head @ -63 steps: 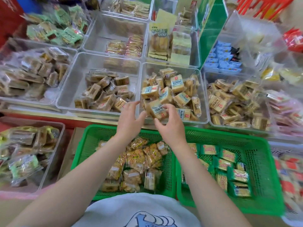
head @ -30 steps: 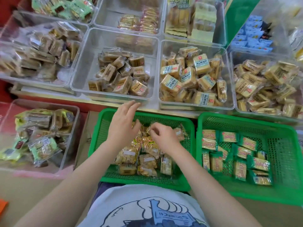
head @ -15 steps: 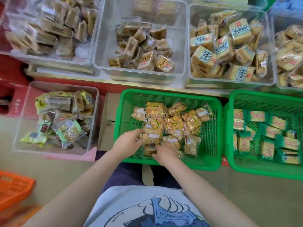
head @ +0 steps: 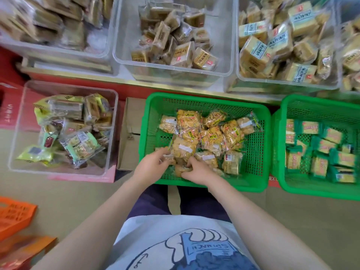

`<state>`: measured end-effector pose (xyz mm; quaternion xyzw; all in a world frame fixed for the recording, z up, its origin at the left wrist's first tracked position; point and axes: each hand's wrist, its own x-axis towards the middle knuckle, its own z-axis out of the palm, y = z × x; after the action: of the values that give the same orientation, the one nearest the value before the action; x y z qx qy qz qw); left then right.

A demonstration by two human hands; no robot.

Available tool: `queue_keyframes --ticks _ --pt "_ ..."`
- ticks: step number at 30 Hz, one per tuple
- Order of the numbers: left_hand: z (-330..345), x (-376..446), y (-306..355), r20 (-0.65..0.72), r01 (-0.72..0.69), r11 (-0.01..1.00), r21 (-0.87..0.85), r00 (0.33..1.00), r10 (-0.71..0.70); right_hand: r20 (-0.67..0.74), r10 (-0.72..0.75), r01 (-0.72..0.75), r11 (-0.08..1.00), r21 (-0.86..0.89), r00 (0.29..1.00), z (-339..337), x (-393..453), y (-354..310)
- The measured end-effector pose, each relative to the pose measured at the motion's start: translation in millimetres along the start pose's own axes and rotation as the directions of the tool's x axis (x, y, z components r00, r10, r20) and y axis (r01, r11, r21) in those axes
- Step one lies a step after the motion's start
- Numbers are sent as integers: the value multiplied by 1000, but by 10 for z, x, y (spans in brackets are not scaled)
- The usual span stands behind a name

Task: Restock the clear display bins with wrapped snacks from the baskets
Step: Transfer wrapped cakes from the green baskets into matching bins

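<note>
A green basket (head: 259, 145) in front of me holds several clear-wrapped yellow cracker packs (head: 212, 133). Both hands are inside it at its near edge. My left hand (head: 151, 167) curls its fingers round the near edge of a large cracker pack (head: 182, 150). My right hand (head: 196, 169) grips a small pack (head: 180, 169) low in the pile, partly hidden under the fingers. Above on the shelf stand a clear bin of brown wrapped bars (head: 228, 55) and a clear bin of blue-labelled bars (head: 238, 71).
A second green basket (head: 288, 106) with green-wrapped snacks sits at the right. A clear bin of mixed green packs (head: 115, 114) stands on the floor at the left, a cardboard flap (head: 130, 129) beside it. An orange basket (head: 15, 215) lies at the lower left.
My hands left the blue-labelled bin, came down into the green basket and closed on cracker packs near its front edge. My view tilted downward.
</note>
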<state>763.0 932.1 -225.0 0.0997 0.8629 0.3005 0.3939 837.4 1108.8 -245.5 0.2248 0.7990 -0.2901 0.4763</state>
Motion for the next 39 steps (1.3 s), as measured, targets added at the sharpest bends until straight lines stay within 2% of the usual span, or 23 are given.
queue_keyframes --ticks 4,6,8,11,13,15,17,19,22,24,25,27,28,30,32,35,39 --pt "-13 -34 -84 7 58 998 -37 998 -58 20 -68 66 993 98 997 -15 10 -75" --pt "-33 -41 -58 15 107 990 -97 994 -106 -18 -114 115 978 176 993 -38 -75 -105" --pt "-64 -20 33 33 176 954 -241 984 -173 -133 -144 179 937 299 980 -107 -237 -150" --pt "-139 18 390 90 233 797 -557 971 -221 -396 -208 361 858 365 894 -311 -523 -221" --pt "-226 55 714 46 168 709 -685 981 -188 -510 -238 454 818 354 827 -524 -681 -251" --pt "-363 76 1078 -15 69 679 -731 993 -117 -564 -221 507 753 421 796 -807 -832 -248" --pt "-496 113 1433 -37 -7 692 -721 999 -29 -573 -149 510 666 544 805 -1134 -977 -179" --pt "-593 166 1760 -25 -55 685 -726 998 54 -527 -96 478 580 659 844 -1466 -1104 -38" --pt "-615 272 2202 -24 -123 660 -741 987 156 -481 -102 470 457 755 871 -1827 -1253 203" --pt "-550 382 2433 -115 -210 737 -642 977 177 -548 -65 511 464 723 834 -2013 -1305 353" --pt "-506 460 2508 -201 -269 809 -522 961 190 -591 -32 532 478 699 806 -2112 -1307 422" --pt "-413 643 2576 -335 -345 920 -187 903 270 -670 53 559 505 658 740 -2362 -1270 545" --pt "-372 735 2578 -340 -348 937 -8 883 325 -702 97 575 500 648 706 -2509 -1238 585" --pt "-286 909 2531 -238 -292 902 317 897 373 -731 157 613 445 652 664 -2830 -1117 611" --pt "-197 1017 2446 -163 -245 815 526 911 379 -726 162 640 372 672 668 -3146 -954 553" --pt "-140 1029 2402 -164 -220 772 597 908 386 -684 147 625 303 719 715 -3544 -664 362" --pt "-131 1032 2423 -156 -185 763 619 923 351 -641 165 553 378 743 749 -3808 -406 264"
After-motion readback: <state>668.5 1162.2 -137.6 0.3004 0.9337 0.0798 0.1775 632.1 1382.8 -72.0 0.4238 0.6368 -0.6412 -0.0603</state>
